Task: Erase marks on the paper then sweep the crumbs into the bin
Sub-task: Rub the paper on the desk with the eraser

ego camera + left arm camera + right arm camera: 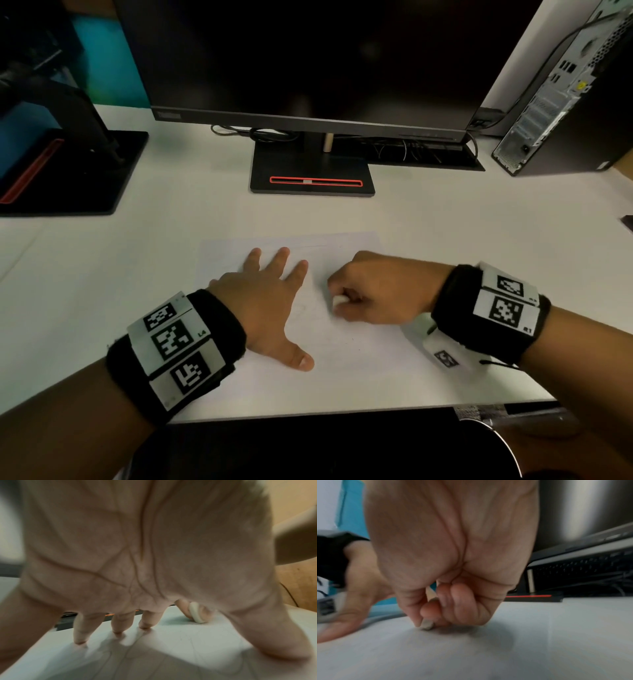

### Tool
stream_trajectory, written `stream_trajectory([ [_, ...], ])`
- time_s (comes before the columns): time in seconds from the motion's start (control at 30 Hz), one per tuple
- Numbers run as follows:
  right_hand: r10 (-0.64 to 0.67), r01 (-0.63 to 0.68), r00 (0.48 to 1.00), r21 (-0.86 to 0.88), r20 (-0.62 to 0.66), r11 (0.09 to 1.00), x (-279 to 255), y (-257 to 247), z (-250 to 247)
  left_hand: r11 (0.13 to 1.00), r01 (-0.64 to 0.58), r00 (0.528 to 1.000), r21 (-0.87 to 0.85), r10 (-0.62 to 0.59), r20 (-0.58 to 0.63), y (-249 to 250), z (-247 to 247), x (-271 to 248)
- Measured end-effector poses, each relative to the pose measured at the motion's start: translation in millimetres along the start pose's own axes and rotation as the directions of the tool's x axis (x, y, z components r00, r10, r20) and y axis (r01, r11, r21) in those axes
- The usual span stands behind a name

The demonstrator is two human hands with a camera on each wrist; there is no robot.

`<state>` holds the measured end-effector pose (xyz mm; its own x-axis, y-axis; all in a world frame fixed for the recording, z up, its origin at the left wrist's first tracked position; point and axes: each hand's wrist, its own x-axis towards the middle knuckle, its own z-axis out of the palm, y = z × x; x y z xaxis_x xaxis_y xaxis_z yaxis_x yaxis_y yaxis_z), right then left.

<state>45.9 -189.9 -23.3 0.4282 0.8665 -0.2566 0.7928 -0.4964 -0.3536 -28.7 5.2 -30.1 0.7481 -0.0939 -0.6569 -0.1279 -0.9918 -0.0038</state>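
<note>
Paper (342,356), a white sheet with faint pencil marks, lies flat on the white desk (102,274) in the lower centre of the head view. Left hand (270,301), at centre left, rests palm down on the sheet with fingers straight and spread, thumb pointing toward the lower edge of the frame. Right hand (373,291), at centre right, has its fingers curled around a small white eraser (340,300), whose tip meets the sheet just right of the left hand. Both wrists carry black bands with printed square markers. Across the upper frame stands a dark monitor (308,51) on a black base with a red-outlined slot; a computer tower (561,89) occupies the upper right, and a second black stand the upper left.

Left wrist view: the palm of the left hand (137,547) fills most of the frame, blurred. Its fingertips (79,641) press on the paper (188,635) in the lower half, straight and apart. Right of centre, the eraser (196,614) appears pinched between fingers of the other hand, its lower end on the sheet.

Right wrist view: the right hand (453,561) dominates the centre, fingers folded inward. Thumb and forefinger pinch the eraser (427,625), which touches the paper (488,655) at lower centre. The left hand (356,595) lies flat at the left edge. The monitor (583,520) fills the upper right.
</note>
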Motion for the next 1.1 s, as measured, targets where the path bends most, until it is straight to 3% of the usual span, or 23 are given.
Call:
stream_trajectory([
  [0.1,0.017,-0.019,0.998,-0.031,-0.061,0.999,8,-1,1,1.0,-0.001,1.0,-0.007,0.001,-0.001,0,0,0],
  [0.2,-0.071,0.071,0.997,0.012,-0.004,0.997,8,-18,12,1.0,-0.007,1.0,-0.015,0.007,-0.009,-1,2,1],
  [0.27,-0.049,0.049,0.998,0.014,0.036,0.999,9,-14,6,1.0,-0.002,1.0,-0.013,0.002,-0.005,-1,2,1],
  [0.37,0.029,-0.029,0.999,-0.021,-0.022,0.999,13,-1,-4,1.0,-0.005,1.0,-0.016,0.005,-0.002,-1,1,1],
  [0.43,-0.003,0.002,0.999,-0.019,-0.036,1.0,13,-7,1,1.0,-0.007,1.0,-0.019,0.007,-0.001,-1,0,1],
  [0.5,-0.06,0.06,0.998,0.011,0.017,0.998,8,-17,8,1.0,-0.006,1.0,-0.017,0.006,-0.002,-1,1,1],
  [0.57,-0.039,0.038,0.998,0.015,0.056,0.999,5,-13,4,1.0,-0.001,1.0,-0.013,0.001,-0.005,0,1,2],
  [0.7,0.032,-0.032,0.999,-0.014,-0.036,0.999,8,-4,-1,1.0,0.007,1.0,-0.017,-0.007,0.0,0,0,3],
  [0.83,-0.028,0.027,0.999,0.039,0.037,0.999,1,-18,12,1.0,0.009,1.0,-0.02,-0.009,0.004,1,0,2],
  [0.9,0.044,-0.044,0.999,0.013,0.025,0.999,-1,-5,4,1.0,0.022,1.0,-0.017,-0.021,0.012,3,-1,1],
  [1.0,0.186,-0.19,0.977,-0.033,-0.107,0.981,-10,16,-3,0.999,0.034,0.999,0.003,-0.034,0.026,6,-5,-1],
  [1.03,0.233,-0.234,0.959,0.015,-0.159,0.972,-16,19,-3,0.999,0.035,0.999,0.013,-0.035,0.028,6,-6,-1],
  [1.1,0.364,-0.284,0.902,0.317,-0.233,0.905,-31,17,-3,0.999,0.037,0.999,0.023,-0.038,0.036,7,-10,-2],
])
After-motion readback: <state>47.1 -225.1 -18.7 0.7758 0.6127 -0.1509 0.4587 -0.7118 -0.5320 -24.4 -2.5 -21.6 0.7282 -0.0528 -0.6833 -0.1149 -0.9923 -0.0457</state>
